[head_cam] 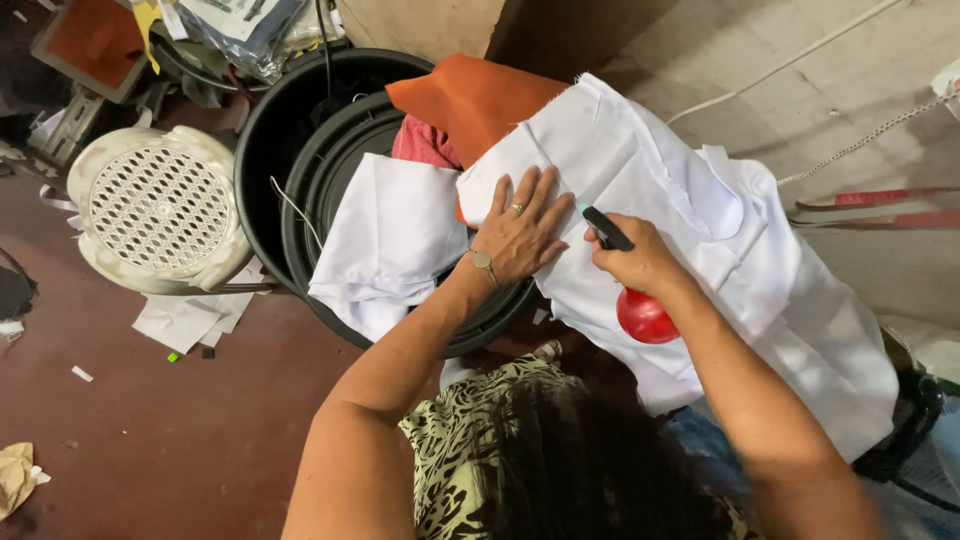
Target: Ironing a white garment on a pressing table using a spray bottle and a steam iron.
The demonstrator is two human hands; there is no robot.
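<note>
The left hand (522, 232) lies flat, fingers spread wide, pressing the white fabric (690, 250) draped over stacked black tubs (300, 150). At its three o'clock, the right hand (640, 262) is curled tight around a red spray bottle (640, 312), black nozzle pointing toward eleven o'clock. A white plastic stool (160, 208) stands at nine o'clock.

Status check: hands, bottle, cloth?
Left hand flat on white fabric. Right hand gripping red spray bottle, nozzle at the cloth. Orange cloth behind, black tubs beneath.
</note>
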